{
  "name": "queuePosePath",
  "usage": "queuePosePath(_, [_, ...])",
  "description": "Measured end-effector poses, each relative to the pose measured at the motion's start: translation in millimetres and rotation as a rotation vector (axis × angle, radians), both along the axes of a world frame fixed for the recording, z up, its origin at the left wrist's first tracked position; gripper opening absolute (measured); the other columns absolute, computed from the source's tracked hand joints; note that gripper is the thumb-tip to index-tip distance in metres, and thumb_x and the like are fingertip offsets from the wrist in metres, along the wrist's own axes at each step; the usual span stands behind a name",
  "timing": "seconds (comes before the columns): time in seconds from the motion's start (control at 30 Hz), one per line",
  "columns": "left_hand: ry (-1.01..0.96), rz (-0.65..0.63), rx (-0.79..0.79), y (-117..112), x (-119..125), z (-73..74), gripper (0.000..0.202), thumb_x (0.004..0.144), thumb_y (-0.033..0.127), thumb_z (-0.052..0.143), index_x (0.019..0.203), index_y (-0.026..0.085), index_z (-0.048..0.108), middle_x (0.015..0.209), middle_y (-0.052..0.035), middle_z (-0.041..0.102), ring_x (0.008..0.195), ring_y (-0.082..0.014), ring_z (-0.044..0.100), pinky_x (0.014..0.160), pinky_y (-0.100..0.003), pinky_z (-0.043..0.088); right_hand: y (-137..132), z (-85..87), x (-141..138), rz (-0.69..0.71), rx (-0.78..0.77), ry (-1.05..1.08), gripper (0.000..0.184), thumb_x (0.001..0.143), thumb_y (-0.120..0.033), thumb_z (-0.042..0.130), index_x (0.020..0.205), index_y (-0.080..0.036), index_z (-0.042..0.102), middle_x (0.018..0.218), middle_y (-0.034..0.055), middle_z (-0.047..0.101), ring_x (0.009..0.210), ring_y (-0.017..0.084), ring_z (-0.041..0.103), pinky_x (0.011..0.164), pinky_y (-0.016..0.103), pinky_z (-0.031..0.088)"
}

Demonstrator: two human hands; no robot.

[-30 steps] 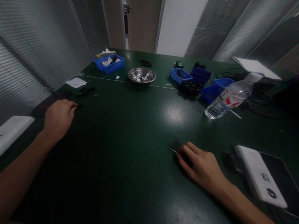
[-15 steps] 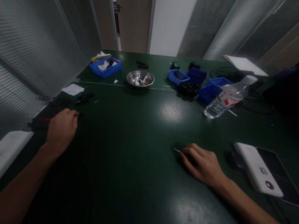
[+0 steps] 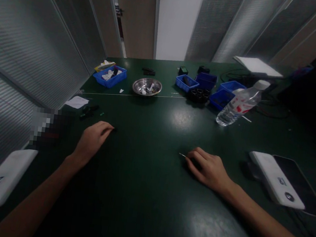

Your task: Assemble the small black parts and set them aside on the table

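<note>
My left hand (image 3: 93, 139) is over the left-centre of the dark green table (image 3: 139, 177). Its thumb and forefinger are pinched on a small dark piece (image 3: 114, 129), too small to make out. Resting on the table right of centre, my right hand (image 3: 206, 166) has its fingers curled round a thin silvery pin-like rod (image 3: 182, 155), whose tip sticks out to the left. The rest of the rod is hidden in the fingers. Beyond my left hand lie several small black parts (image 3: 89, 111) and a white paper (image 3: 77, 102).
A metal bowl (image 3: 147, 87) with small bits stands far centre. Blue bins (image 3: 187, 83) and a tilted water bottle (image 3: 242, 104) are at the back right, another blue bin (image 3: 109, 77) at the back left. White devices lie at the left (image 3: 2, 180) and right (image 3: 277, 181).
My left hand has moved right, toward the table's middle, with the small dark piece in its fingers. My right hand has shifted slightly left, still with the rod. The view has tilted a little.
</note>
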State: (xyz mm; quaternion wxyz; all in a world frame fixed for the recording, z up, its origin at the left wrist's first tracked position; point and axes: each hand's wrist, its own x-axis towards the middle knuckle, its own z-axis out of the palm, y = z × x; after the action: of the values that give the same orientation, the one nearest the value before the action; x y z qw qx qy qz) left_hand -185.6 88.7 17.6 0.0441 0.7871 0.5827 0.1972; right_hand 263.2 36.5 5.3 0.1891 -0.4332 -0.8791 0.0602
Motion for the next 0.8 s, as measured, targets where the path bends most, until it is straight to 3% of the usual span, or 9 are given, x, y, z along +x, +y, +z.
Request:
queuePosePath(0.07, [-0.140,-0.102,-0.052,-4.9,18.4,-0.1,0.022,0.098,0.025,0.055,0.113,0.020,0.070,0.115,-0.0069,0.070,0.104,-0.0222,0.067,0.093,-0.040,0.056,-0.6,-0.1,0.2,-0.005,0.000,-0.001,0.026,0.104,-0.032,0.045,0.101,-0.017,0.065,0.093,0.0072,0.067,0.069,0.013,0.061,0.062,0.024,0.045])
queuePosePath(0.23, [-0.336,-0.437,-0.217,-35.1,94.5,2.7,0.018,0.098,0.022,0.059,0.111,0.020,0.072,0.114,-0.0059,0.071,0.106,-0.0197,0.067,0.095,-0.038,0.057,-5.4,3.2,-10.9,0.034,-0.045,0.021,0.024,0.105,-0.032,0.044,0.102,-0.018,0.064,0.092,0.0060,0.065,0.072,0.013,0.060,0.063,0.025,0.043])
queuePosePath(0.33, [-0.412,-0.513,-0.263,-47.6,122.9,1.0,0.016,0.097,0.018,0.061,0.108,0.020,0.073,0.109,-0.0060,0.071,0.102,-0.0190,0.068,0.092,-0.036,0.058,-8.7,6.7,-23.9,0.102,-0.094,0.017,0.024,0.105,-0.032,0.043,0.102,-0.019,0.063,0.091,0.0051,0.064,0.074,0.014,0.060,0.065,0.026,0.042])
queuePosePath(0.5, [-0.485,-0.536,-0.253,-51.9,133.2,-5.3,0.015,0.096,0.019,0.065,0.107,0.020,0.074,0.106,-0.0054,0.073,0.098,-0.0188,0.069,0.090,-0.036,0.059,-9.3,8.9,-35.3,0.117,-0.188,0.077,0.021,0.104,-0.033,0.045,0.103,-0.019,0.061,0.094,0.0038,0.063,0.073,0.013,0.059,0.064,0.026,0.041])
queuePosePath(0.8, [-0.484,-0.567,-0.211,-55.2,135.4,-8.5,0.013,0.097,0.017,0.063,0.105,0.016,0.073,0.104,-0.0072,0.071,0.099,-0.0183,0.067,0.089,-0.033,0.056,-7.7,7.8,-37.8,0.191,-0.192,0.010,0.022,0.105,-0.032,0.043,0.101,-0.019,0.060,0.089,0.0032,0.061,0.073,0.014,0.058,0.064,0.027,0.038])
